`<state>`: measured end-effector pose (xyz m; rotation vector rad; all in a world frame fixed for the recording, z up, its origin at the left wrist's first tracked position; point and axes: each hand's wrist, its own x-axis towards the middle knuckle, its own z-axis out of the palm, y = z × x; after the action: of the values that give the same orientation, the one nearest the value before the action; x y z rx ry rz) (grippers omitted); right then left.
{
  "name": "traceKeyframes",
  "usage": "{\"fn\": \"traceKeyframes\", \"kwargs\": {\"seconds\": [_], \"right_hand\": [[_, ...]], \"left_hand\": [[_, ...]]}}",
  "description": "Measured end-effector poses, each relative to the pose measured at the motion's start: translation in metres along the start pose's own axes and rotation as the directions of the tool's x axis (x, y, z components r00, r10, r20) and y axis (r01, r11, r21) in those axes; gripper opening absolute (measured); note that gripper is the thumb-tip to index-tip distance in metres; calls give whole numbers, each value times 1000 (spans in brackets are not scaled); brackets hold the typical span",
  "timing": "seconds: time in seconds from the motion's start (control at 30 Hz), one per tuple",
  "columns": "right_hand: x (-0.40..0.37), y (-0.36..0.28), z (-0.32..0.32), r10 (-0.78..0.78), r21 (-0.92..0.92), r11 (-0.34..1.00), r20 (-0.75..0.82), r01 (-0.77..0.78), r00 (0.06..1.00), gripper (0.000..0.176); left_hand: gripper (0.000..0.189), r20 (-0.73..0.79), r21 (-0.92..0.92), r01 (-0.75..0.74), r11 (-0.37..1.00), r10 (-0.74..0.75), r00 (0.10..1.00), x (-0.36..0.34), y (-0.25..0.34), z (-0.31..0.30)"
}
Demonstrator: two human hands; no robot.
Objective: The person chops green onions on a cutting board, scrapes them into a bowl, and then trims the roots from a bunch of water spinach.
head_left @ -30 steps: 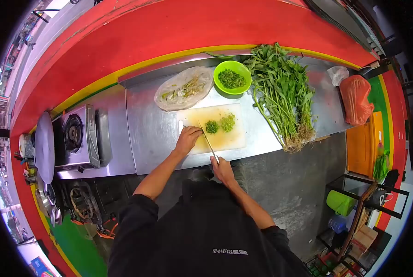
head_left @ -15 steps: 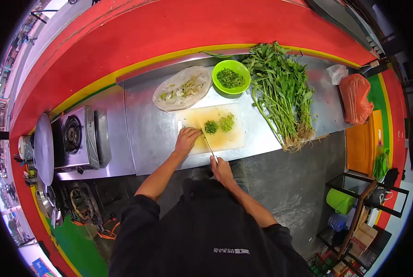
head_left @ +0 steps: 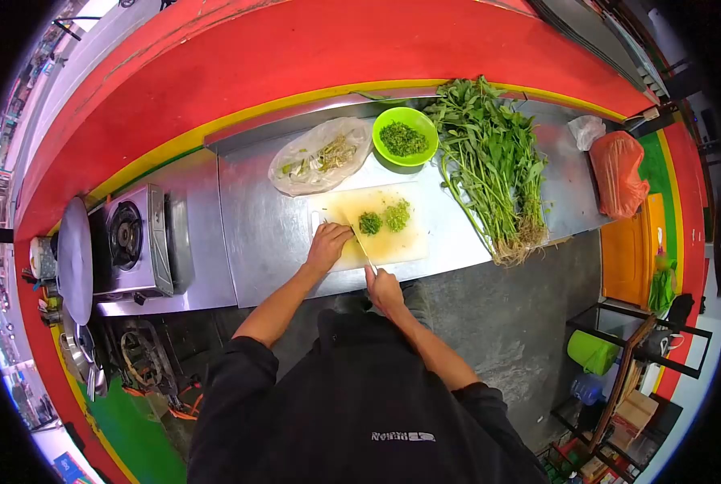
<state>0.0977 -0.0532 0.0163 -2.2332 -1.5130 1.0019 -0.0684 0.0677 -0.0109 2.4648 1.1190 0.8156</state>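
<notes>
My right hand grips the handle of a kitchen knife, its blade slanting up and left over the pale cutting board. Beside the blade, the bent fingers of my left hand press on a small bit of leafy greens, mostly hidden under the fingertips. Just right of the blade lies a dark green pile of chopped leaves. A paler pile of chopped stems is next to it. Behind the board stands a lime green bowl with chopped greens inside.
A clear plastic bag with stem scraps lies behind the board. To the right is a large bunch of rooted greens, then a red plastic bag. A gas stove stands left on the steel counter.
The knife and my right hand have shifted very slightly up and left. My left hand stays in nearly the same place beside the blade.
</notes>
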Motion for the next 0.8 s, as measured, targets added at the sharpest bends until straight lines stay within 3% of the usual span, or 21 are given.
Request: {"fn": "traceKeyframes", "kwargs": {"seconds": [0.23,0.3,0.8], "right_hand": [[20,-9,-3,-18,142,990,-7,18,1000,57],[18,-6,-2,-21,154,988,21,17,1000,57],[11,1,12,-30,122,992,-17,32,999,55]], "left_hand": [[20,-29,38,-103,994,104,994,3,4,-13],[21,-18,-72,-42,997,41,999,0,2,-6],[27,-11,-4,-5,1000,5,1000,-9,-6,5]]}}
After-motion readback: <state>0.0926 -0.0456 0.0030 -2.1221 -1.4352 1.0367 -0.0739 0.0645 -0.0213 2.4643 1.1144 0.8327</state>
